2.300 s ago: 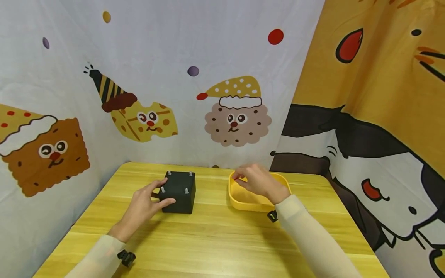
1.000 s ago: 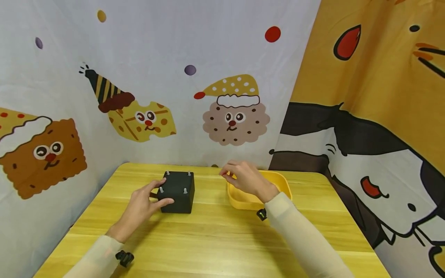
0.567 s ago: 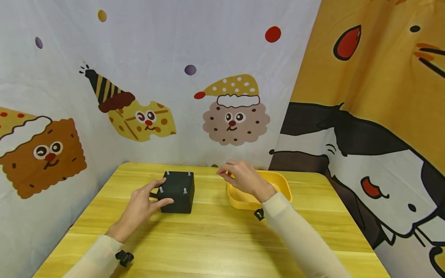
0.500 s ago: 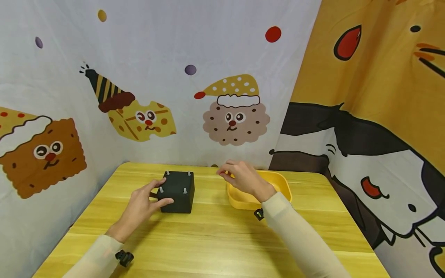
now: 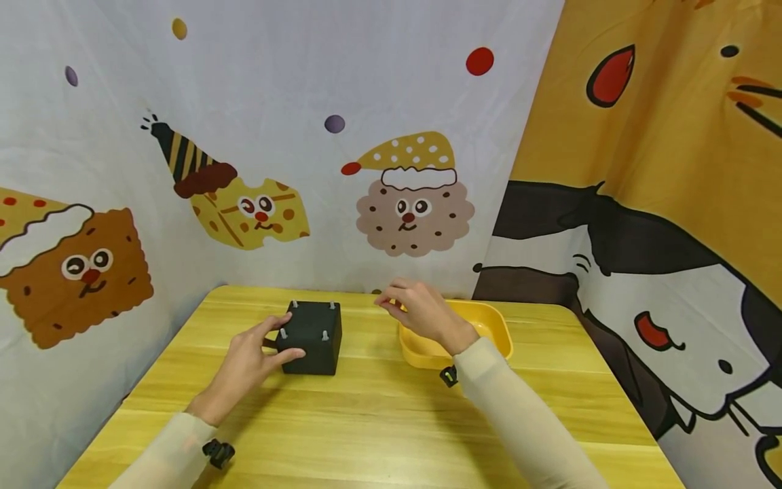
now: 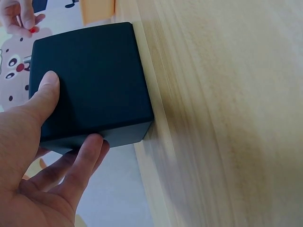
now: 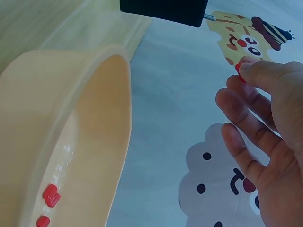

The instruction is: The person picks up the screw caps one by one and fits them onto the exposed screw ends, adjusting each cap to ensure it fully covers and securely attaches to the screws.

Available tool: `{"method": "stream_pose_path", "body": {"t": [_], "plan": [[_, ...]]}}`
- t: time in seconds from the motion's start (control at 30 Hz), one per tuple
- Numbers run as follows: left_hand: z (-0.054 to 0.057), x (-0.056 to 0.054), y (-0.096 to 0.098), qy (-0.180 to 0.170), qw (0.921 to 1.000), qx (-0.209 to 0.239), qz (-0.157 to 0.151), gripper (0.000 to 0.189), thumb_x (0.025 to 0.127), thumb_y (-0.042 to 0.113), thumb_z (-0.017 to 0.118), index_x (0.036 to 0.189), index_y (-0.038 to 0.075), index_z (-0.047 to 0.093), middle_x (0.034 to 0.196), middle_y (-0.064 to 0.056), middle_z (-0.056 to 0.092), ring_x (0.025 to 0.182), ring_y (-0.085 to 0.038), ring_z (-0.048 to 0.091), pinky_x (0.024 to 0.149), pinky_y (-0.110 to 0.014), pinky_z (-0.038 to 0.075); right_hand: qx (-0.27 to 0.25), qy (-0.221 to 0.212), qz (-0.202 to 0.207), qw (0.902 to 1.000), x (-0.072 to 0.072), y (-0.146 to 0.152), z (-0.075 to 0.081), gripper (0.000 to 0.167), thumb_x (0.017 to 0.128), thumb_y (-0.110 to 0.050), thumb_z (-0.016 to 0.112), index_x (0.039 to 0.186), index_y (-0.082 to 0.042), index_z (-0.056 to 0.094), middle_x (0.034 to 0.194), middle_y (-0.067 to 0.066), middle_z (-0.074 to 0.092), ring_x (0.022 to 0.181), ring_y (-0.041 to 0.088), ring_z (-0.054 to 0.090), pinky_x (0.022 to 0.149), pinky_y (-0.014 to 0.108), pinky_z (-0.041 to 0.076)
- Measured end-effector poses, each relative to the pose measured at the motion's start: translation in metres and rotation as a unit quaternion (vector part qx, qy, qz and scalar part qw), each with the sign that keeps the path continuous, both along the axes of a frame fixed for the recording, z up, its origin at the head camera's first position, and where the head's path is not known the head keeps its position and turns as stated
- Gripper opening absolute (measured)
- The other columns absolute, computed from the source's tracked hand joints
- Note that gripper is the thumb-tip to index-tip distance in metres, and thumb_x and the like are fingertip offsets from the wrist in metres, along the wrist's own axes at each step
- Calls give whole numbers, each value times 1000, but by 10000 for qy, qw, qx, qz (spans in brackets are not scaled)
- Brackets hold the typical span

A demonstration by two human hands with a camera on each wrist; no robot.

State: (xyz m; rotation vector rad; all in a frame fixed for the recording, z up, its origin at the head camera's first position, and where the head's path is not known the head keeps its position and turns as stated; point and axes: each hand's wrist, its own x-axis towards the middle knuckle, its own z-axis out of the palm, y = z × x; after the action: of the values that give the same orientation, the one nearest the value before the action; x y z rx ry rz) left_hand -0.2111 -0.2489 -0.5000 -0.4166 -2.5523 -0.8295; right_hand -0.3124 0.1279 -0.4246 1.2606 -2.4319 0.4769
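My left hand [image 5: 247, 360] grips a black box [image 5: 310, 343] at its left side, thumb on the front face and fingers round toward the back. Several grey screw-like posts [image 5: 325, 335] stick up from the box's top near the corners. In the left wrist view the thumb [image 6: 47, 87] lies flat on the box's dark face [image 6: 92, 78]. My right hand [image 5: 427, 314] is raised over the left part of a yellow tray [image 5: 455, 364]. Between thumb and index finger it pinches a small red piece [image 7: 239, 72], its shape mostly hidden by the fingertips.
Inside the tray lie a few more small red pieces [image 7: 51, 195], seen in the right wrist view. Box and tray stand toward the back of a wood-grain table [image 5: 366, 421], with a printed cloth [image 5: 269, 88] hanging behind and at the sides.
From above the tray's middle, my right hand has moved left past its left rim, slowing lately. The left hand and the black box have stayed in place.
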Motion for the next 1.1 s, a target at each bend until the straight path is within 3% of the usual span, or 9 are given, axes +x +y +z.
{"method": "stream_pose_path", "body": {"t": [0.67,1.1], "plan": [[-2,0,0,-34,9999,112,-87,78,92,31,102,158,5,70,151,-26,77,111,-42,86,86,-52,75,-160,33,72,9998,-1,-17,-1,19,111,-13,83,130,-14,86,117,1,85,91,13,79,81,25,70],[-2,-1,0,-8,9999,127,-101,78,91,30,103,157,4,70,151,-26,77,117,-44,85,88,-52,75,-188,-101,-16,9998,-2,-28,-4,12,111,-17,83,122,-12,87,116,1,87,93,14,80,86,25,71]]}}
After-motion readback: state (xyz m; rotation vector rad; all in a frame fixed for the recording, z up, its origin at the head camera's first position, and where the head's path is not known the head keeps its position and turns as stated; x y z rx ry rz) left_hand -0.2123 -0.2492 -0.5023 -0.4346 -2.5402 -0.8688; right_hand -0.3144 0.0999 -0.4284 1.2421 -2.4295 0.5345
